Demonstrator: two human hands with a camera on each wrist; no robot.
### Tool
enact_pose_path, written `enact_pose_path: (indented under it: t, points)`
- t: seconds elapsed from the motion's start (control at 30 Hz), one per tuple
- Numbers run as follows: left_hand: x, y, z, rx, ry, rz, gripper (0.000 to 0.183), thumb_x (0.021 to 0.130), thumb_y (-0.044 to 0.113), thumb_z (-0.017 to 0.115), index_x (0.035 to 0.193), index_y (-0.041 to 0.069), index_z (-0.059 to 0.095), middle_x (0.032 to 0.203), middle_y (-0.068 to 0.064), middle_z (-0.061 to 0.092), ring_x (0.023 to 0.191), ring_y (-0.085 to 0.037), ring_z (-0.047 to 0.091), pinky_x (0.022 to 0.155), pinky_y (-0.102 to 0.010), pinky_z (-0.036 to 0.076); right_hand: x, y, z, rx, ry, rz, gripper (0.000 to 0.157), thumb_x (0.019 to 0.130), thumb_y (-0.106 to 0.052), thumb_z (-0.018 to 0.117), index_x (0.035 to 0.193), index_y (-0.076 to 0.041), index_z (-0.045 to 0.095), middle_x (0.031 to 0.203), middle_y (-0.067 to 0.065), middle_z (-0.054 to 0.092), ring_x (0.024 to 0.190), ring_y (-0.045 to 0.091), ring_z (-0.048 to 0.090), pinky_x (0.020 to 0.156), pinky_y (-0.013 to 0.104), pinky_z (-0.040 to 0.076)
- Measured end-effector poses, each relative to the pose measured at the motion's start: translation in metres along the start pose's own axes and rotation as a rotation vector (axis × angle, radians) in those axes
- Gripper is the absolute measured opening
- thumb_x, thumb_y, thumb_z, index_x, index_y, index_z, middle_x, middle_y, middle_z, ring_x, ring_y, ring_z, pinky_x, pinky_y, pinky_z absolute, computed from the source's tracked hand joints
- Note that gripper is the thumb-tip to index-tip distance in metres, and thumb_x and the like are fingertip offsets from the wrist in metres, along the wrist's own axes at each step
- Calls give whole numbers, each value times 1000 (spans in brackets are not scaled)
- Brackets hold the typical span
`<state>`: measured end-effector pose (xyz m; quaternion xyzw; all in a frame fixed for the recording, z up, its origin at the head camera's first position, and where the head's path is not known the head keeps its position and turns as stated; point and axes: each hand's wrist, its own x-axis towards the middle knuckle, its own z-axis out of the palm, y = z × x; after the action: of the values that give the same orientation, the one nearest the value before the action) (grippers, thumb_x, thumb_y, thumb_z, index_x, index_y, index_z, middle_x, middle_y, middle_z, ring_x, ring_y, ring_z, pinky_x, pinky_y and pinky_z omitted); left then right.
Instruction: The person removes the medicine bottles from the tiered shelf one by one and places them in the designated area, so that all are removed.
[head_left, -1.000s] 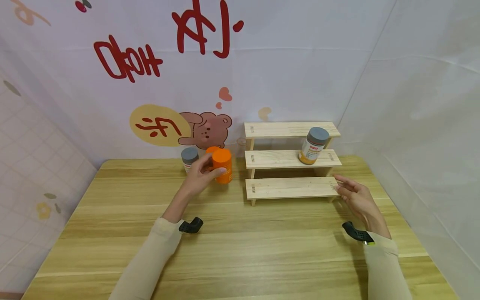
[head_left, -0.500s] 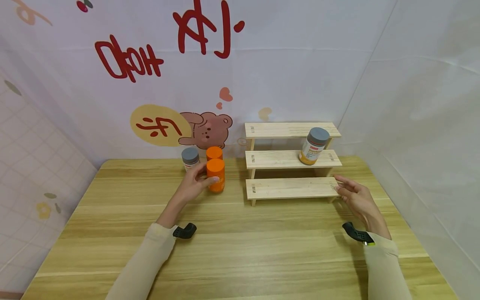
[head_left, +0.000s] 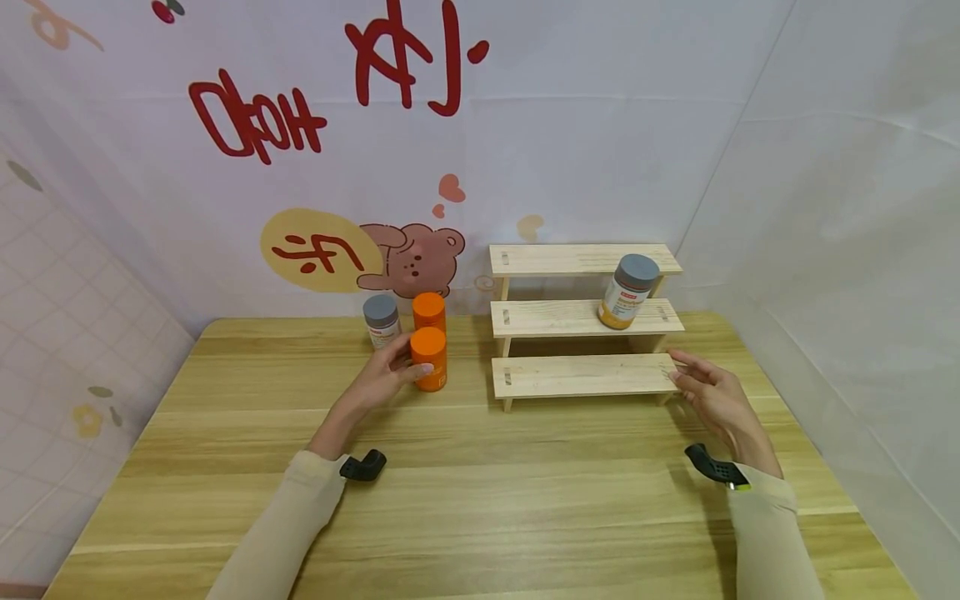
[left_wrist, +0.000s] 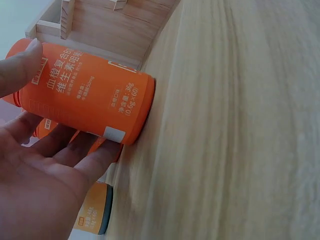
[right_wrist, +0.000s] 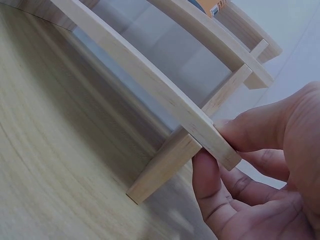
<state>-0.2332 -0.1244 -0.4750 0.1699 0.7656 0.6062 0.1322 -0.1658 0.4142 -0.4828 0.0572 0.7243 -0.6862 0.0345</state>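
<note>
My left hand (head_left: 378,382) grips an orange supplement bottle (head_left: 428,343) standing upright on the table. In the left wrist view, the thumb lies near the orange bottle's lid and the fingers are on its other side. Close behind it stands a second orange bottle (head_left: 429,308), and to the left a grey-lidded bottle (head_left: 381,313). On the right, my right hand (head_left: 712,398) pinches the end of the lowest board of a three-step wooden shelf (head_left: 581,375). The right wrist view shows thumb above the board (right_wrist: 165,100) and fingers below. Another grey-lidded bottle (head_left: 628,292) sits on the middle step.
The wood-grain table (head_left: 510,500) reaches back to a printed white cloth wall (head_left: 570,150). Cloth also hangs along both sides. The shelf stands against the back, right of the bottles.
My left hand has drawn the front orange bottle left and toward me, uncovering more of the orange bottle behind. The right hand and the shelf have stayed where they were.
</note>
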Motion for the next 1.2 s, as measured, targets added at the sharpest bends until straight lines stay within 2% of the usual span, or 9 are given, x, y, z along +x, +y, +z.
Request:
enact_pose_path:
  t: [0.37,0.5,0.6,0.67,0.8,0.9,1.0,1.1,1.2]
  points:
    - [-2,1,-1,-11,-39,11,61,101,17,66,155,7,39,156,-20,45,147,-39,42,125,-56,29,-1,0,-2,14,-2,3,63,102,-14,65,158,-2,37,110,-9,63,95,3,58,76,17,53]
    - [-5,4,-3,-26,-30,5,65,100,19,68,157,12,37,158,-17,43,149,-37,40,126,-55,28,-1,1,-3,14,-6,11,65,102,-15,65,158,-2,35,112,-8,61,95,3,58,76,17,53]
    - [-6,9,-7,-26,-16,20,65,101,21,67,158,15,37,157,-16,44,147,-36,42,125,-50,32,0,0,-3,11,-9,17,66,102,-15,65,159,-2,34,114,-8,60,96,4,57,77,17,53]
    - [-7,13,-9,-17,-7,37,63,101,21,67,157,17,39,154,-14,46,144,-34,45,121,-42,39,0,0,-3,6,-8,21,67,102,-16,65,159,-2,34,114,-8,60,96,4,57,78,17,54]
    - [-7,26,-13,25,3,108,61,102,18,65,156,14,40,151,-15,50,139,-34,49,114,-33,45,0,0,-3,-10,-5,30,66,102,-17,65,159,-3,34,115,-8,60,96,3,57,79,18,54]
    - [-7,37,-15,28,20,162,60,101,12,65,155,8,40,149,-20,51,139,-37,50,118,-42,43,0,-1,-3,-21,-3,35,65,102,-17,64,159,-4,35,115,-9,59,97,3,57,79,18,54]
    - [-5,49,-17,21,62,179,60,101,11,66,155,5,40,147,-22,53,140,-37,50,122,-51,37,0,-1,-3,-29,0,36,65,103,-17,64,159,-5,35,115,-9,60,97,3,57,78,18,54]
    - [-3,60,-16,23,97,183,61,100,13,67,154,7,42,147,-22,53,140,-35,50,123,-53,34,0,-1,-4,-26,1,34,65,102,-17,64,159,-5,35,115,-10,61,98,3,58,79,17,54]
    - [0,69,-14,22,102,207,60,99,16,69,154,11,44,147,-21,53,140,-33,50,124,-54,33,-1,-1,-4,-23,0,32,65,102,-17,64,159,-5,35,114,-11,62,98,2,59,79,17,54]
